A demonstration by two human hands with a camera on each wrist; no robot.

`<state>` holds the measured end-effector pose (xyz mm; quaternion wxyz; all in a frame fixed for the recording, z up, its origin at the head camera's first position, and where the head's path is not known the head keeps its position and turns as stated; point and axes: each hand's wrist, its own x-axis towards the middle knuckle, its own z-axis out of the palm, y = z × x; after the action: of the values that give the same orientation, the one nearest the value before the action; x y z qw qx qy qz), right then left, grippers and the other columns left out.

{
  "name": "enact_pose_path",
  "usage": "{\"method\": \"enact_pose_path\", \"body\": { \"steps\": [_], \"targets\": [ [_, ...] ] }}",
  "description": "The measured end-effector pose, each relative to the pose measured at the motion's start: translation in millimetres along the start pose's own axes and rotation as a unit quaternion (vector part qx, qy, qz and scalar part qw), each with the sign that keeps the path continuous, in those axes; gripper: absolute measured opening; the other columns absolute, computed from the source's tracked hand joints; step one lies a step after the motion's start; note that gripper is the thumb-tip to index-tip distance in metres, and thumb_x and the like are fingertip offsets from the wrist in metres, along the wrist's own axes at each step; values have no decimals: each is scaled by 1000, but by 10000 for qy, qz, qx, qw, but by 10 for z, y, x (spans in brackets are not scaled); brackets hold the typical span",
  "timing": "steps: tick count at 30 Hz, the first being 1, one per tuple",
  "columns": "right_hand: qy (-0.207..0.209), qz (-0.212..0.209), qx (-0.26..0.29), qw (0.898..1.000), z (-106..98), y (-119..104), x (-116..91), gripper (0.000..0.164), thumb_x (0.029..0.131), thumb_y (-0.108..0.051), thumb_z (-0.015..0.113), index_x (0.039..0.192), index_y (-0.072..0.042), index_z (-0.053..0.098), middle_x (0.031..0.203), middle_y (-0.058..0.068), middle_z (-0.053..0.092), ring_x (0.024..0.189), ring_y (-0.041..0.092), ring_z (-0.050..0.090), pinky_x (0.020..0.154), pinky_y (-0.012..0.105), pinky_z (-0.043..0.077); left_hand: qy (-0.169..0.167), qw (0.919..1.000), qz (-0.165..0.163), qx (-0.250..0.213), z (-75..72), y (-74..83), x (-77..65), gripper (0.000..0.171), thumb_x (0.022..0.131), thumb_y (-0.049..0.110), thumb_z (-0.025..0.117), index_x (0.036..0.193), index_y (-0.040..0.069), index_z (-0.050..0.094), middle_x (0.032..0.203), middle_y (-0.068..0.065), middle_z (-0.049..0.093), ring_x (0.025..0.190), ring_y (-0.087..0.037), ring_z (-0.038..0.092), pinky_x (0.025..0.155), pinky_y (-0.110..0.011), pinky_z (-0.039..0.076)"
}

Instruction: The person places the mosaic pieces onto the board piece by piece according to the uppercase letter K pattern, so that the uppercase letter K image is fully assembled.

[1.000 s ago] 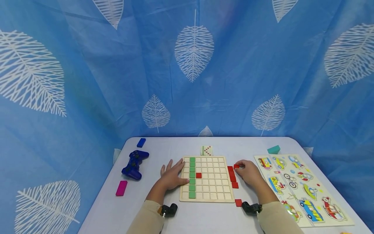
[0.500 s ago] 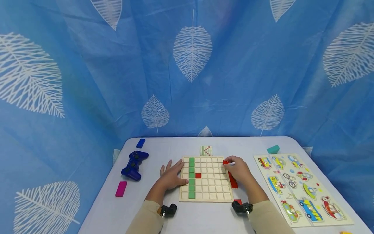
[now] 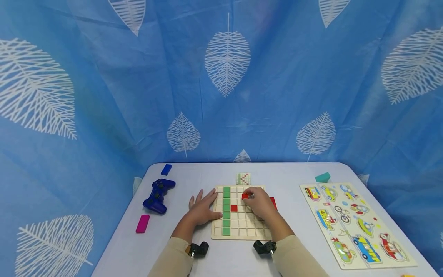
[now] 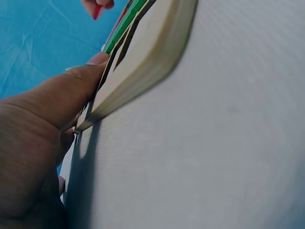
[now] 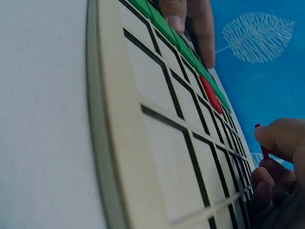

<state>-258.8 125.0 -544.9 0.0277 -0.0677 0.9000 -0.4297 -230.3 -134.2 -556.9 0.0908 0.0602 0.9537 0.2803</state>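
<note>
Pinching a red tile (image 3: 245, 196), the right hand (image 3: 260, 202) is over the wooden board (image 3: 243, 232); the left hand (image 3: 201, 211), loosely spread, rests on its left edge.

The head view looks forward-down; low, close wrist views share the board (image 3: 238, 223).

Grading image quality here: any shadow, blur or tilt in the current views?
Head view: fairly even light, pattern card too small for detail; left wrist: tilted, dark shadow beside the left hand, near corner of the grid board soft; right wrist: tilted, grid board's near edge soft.
</note>
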Motion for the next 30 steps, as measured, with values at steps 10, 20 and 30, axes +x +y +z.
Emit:
{"method": "enact_pose_path", "body": {
  "steps": [10,20,30],
  "targets": [
    [-8,-230,-507,9984,146,-36,34,19,91,-16,80,109,-14,75,112,7,63,98,21,58,87,41,55,12,10000,-32,38,-2,-3,12,98,82,59,84,164,29,38,174,12,24,164,-37,0,126,-66,-8],
    [36,-108,-742,9972,212,-17,21,20,90,-17,81,109,-15,77,115,8,63,99,22,58,89,45,56,-5,10000,-59,79,18,-22,23,98,82,60,83,164,30,37,174,12,22,164,-36,-1,126,-66,-8],
    [81,-123,-779,9968,239,-31,9,19,89,-18,82,108,-17,78,116,8,63,102,23,58,91,45,56,21,9999,-10,119,20,-38,25,98,83,59,83,164,29,38,174,11,23,163,-37,0,126,-67,-7]
  ]
}}
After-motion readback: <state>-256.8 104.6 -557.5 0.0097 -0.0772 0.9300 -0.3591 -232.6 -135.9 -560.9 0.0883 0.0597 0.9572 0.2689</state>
